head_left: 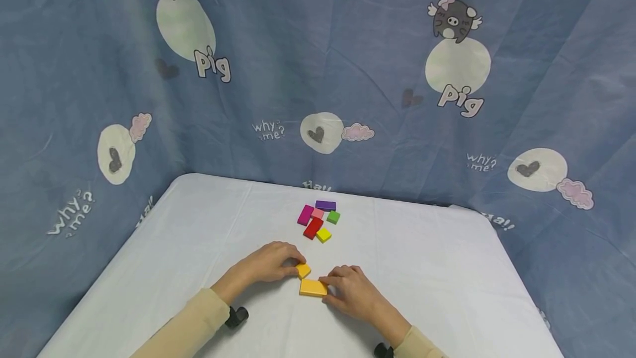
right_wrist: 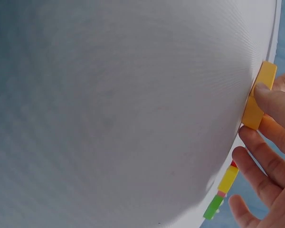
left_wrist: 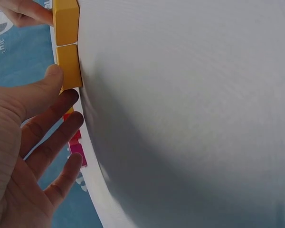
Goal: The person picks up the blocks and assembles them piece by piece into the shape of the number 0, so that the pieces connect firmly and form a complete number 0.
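Note:
Two orange blocks lie on the white table in the head view. My left hand (head_left: 274, 261) pinches the smaller orange block (head_left: 303, 270) between thumb and fingers. Just below it, the larger orange block (head_left: 313, 288) is held at its right end by my right hand (head_left: 354, 293). In the left wrist view the thumb and index finger of the left hand (left_wrist: 33, 128) are at the near end of the small block (left_wrist: 69, 66), which sits close against the large block (left_wrist: 66, 21). The right wrist view has the right hand (right_wrist: 270, 156) with its thumb on the orange block (right_wrist: 252, 114).
Beyond the hands lies a loose cluster: a red block (head_left: 313, 228), a yellow block (head_left: 324, 235), a magenta block (head_left: 305, 215), a pink block (head_left: 317, 213), a green block (head_left: 333, 217) and a purple block (head_left: 325, 205). A blue patterned curtain (head_left: 377, 87) hangs behind the table (head_left: 422, 253).

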